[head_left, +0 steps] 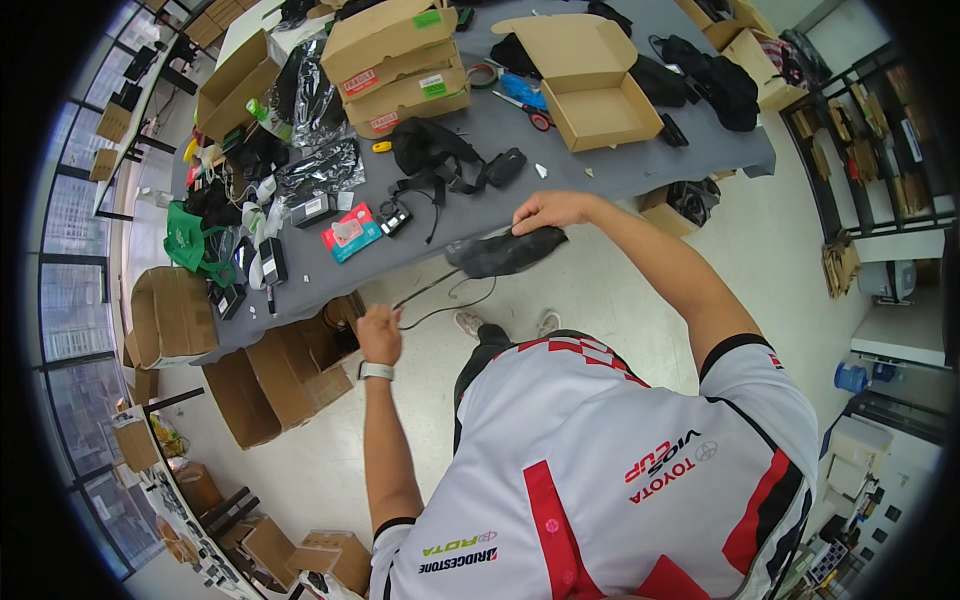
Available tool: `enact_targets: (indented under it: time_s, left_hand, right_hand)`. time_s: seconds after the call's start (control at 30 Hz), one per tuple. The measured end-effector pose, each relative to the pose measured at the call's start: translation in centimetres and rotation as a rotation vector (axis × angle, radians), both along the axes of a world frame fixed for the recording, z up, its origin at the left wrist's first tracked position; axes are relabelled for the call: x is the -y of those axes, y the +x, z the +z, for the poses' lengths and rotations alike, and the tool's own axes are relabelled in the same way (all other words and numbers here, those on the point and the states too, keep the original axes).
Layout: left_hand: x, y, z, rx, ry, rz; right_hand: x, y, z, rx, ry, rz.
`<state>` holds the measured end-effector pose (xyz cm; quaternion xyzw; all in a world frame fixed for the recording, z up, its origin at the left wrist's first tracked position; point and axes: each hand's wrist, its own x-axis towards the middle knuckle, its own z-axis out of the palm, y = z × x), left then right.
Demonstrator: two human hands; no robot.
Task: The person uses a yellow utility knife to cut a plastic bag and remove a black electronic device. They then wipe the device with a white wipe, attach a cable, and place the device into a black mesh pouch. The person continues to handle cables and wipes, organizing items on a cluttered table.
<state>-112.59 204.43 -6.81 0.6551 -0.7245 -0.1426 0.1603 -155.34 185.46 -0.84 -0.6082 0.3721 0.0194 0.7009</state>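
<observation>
My right hand point(552, 211) pinches the upper edge of a dark, soft pouch point(510, 254), which hangs in the air past the table's near edge. From the pouch's left end a thin black cord point(425, 289) stretches to my left hand point(379, 335), whose fingers are closed around it. A loop of the same or another cord sags below. On the table beyond lies a black strap harness point(435, 155) with a small case on it. Left of that are a small black camera-like device point(394, 217) and a red and blue wipes packet point(351, 233).
Cardboard boxes point(405, 105) stand stacked on the grey table point(480, 125), with an open carton point(605, 112) and red-handled scissors point(540, 121) to their right. Clutter and a green bag point(187, 240) crowd the left end. Open cartons point(280, 375) sit below the near edge.
</observation>
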Motion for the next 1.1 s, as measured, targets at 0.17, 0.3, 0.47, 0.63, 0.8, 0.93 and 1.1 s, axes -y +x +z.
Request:
enact_targets:
  time_s: [0.17,0.3,0.47,0.63,0.8,0.93,1.1]
  left_hand:
    - [-0.1,0.6,-1.3,0.01,0.043,0.086]
    - [-1.0,1.1,-3.1,-0.028,0.006,0.171]
    - [-1.3,0.2,-5.8,-0.089,0.109,0.3]
    - [-1.3,-0.8,-7.4,-0.08,-0.054,0.404]
    - [1.1,-11.5,2.0,-0.424,-0.107,0.216]
    - [2.2,-17.8,3.7,-0.474,-0.042,0.037]
    - [3.0,-18.7,2.6,-0.499,0.065,-0.004]
  right_hand:
    - [-2.0,-2.5,-1.5,0.177,0.262,-0.066]
    - [-4.1,-2.9,-0.9,0.356,0.334,-0.078]
    - [-5.7,-1.2,0.6,0.258,0.16,-0.053]
    - [-6.8,0.4,0.9,0.155,0.01,-0.104]
    - [-8.8,2.0,0.2,0.026,-0.12,-0.17]
    - [-10.0,3.9,0.2,0.012,-0.268,-0.166]
    - [-11.9,4.2,-1.3,0.005,-0.46,-0.245]
